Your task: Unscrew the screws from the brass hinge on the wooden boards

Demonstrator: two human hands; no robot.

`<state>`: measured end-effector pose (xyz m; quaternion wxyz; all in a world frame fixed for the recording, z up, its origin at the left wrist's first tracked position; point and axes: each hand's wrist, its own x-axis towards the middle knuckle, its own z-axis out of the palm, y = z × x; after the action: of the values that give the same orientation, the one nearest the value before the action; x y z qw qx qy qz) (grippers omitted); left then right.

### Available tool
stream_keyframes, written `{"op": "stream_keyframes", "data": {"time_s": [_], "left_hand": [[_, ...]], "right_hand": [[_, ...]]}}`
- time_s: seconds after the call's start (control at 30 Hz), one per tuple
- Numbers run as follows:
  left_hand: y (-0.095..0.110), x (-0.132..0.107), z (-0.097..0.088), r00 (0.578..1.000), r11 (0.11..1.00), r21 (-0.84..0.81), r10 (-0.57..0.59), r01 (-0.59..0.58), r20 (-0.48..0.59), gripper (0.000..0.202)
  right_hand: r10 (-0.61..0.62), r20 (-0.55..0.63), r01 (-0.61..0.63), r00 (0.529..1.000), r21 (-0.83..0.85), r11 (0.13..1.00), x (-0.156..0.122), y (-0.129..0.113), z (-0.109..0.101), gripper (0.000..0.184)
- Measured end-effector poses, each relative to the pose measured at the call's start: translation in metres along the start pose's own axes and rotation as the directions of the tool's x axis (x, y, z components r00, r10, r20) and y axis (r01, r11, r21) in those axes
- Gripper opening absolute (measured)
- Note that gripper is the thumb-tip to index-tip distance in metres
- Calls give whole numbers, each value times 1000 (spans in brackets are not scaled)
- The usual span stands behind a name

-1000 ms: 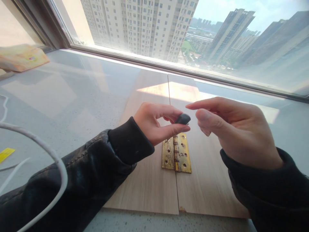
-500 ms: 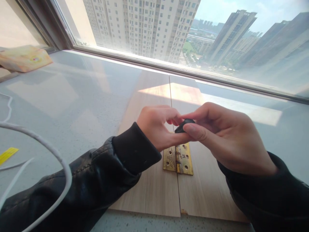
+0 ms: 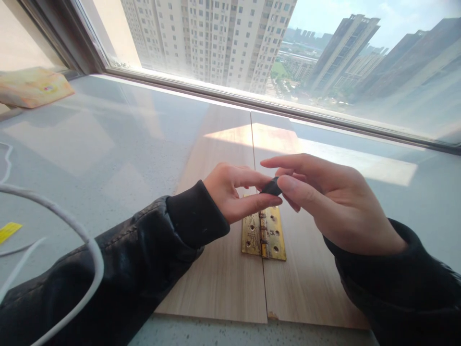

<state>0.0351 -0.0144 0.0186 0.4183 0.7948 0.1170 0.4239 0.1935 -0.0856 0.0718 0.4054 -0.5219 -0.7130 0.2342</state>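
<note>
My left hand (image 3: pixel 232 192) pinches a small dark rounded object (image 3: pixel 271 187) between thumb and fingers. My right hand (image 3: pixel 331 202) meets it from the right, thumb and a finger pressed on the same dark object, index finger stretched out above. Both hands hover over a brass hinge (image 3: pixel 264 234) that lies flat across the seam of two light wooden boards (image 3: pixel 223 278). The upper part of the hinge is hidden behind my hands. Both arms wear black sleeves.
The boards rest on a grey speckled sill (image 3: pixel 108 144) below a large window (image 3: pixel 252 43). A white cable (image 3: pixel 68 226) loops at the left, with a yellow label (image 3: pixel 9 230) beside it. A tan package (image 3: pixel 32 86) lies far left.
One second ago my right hand was apart from the dark object with its fingers spread. It closed in on the object, and now its index finger has lifted while the thumb stays on it.
</note>
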Motion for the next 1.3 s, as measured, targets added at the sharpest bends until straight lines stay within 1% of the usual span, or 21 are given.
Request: {"op": "stream_keyframes", "data": {"time_s": [0.07, 0.13, 0.2, 0.27, 0.33, 0.43, 0.53, 0.6, 0.7, 0.8, 0.87, 0.9, 0.97, 1.03, 1.07, 1.13, 1.17, 1.23, 1.3], "left_hand": [[-3, 0, -1, 999, 1000, -23, 0, 2, 50, 15], [-1, 1, -1, 999, 1000, 26, -11, 9, 46, 16], [3, 2, -1, 999, 993, 117, -30, 32, -17, 16], [9, 3, 0, 993, 974, 218, -31, 55, -112, 21], [14, 3, 3, 983, 952, 301, 2, 54, -185, 22], [17, 3, 6, 970, 930, 367, 61, 31, -236, 21], [16, 3, 6, 976, 938, 345, 74, 1, -204, 18], [13, 3, 3, 981, 952, 305, 76, -19, -177, 15], [6, 2, -2, 992, 978, 204, 64, -41, -106, 11], [-1, 1, -3, 997, 996, 50, 69, -68, -18, 9], [-5, 2, -3, 997, 997, -11, 82, -82, 7, 9], [-6, 3, -3, 996, 996, -14, 86, -86, 20, 9], [-5, 6, -2, 993, 995, 31, 98, -100, 64, 13], [-1, 8, -3, 993, 988, 117, 91, -99, 73, 15], [2, 9, -3, 996, 982, 170, 70, -79, 58, 16], [7, 9, -2, 1000, 959, 284, 10, -2, -25, 21], [10, 9, -1, 998, 941, 339, 2, 20, -65, 24], [14, 8, 1, 993, 897, 442, 48, 4, -106, 25], [14, 6, 3, 987, 868, 495, 111, -42, -112, 27]], "right_hand": [[-30, 29, 31, 999, -31, 999, 0, 0, -1, 13], [-29, 42, 30, 999, -14, 999, 0, 1, 0, 12], [0, 50, -1, 999, 3, 1000, 0, 1, 1, 14], [19, 35, -18, 999, -25, 1000, 0, -1, 4, 17], [20, -10, -21, 1000, -78, 997, -1, -4, 8, 19], [47, -91, -56, 995, -95, 994, -1, -6, 12, 24], [98, -135, -102, 986, -28, 994, -1, -3, 13, 27], [104, -126, -104, 987, 10, 995, 0, 0, 12, 25], [70, -56, -67, 996, 56, 996, 0, 2, 8, 19], [21, 30, -22, 999, 50, 999, 0, 2, 6, 21], [-3, 47, 2, 999, 27, 1000, -1, 2, 4, 18], [-11, 42, 9, 999, 28, 1000, -1, 3, 4, 15], [-11, 27, 10, 1000, 40, 999, -1, 6, 1, 9], [4, 3, -4, 1000, 28, 1000, -2, 9, -2, 7], [15, -9, -15, 1000, 4, 1000, -2, 10, -3, 9], [53, -50, -54, 997, -38, 998, -3, 10, -2, 16], [75, -63, -78, 995, -39, 996, -3, 9, -1, 19], [117, -79, -119, 990, -28, 992, -3, 6, 3, 23], [130, -108, -134, 986, -31, 990, -3, 3, 7, 24]]}}
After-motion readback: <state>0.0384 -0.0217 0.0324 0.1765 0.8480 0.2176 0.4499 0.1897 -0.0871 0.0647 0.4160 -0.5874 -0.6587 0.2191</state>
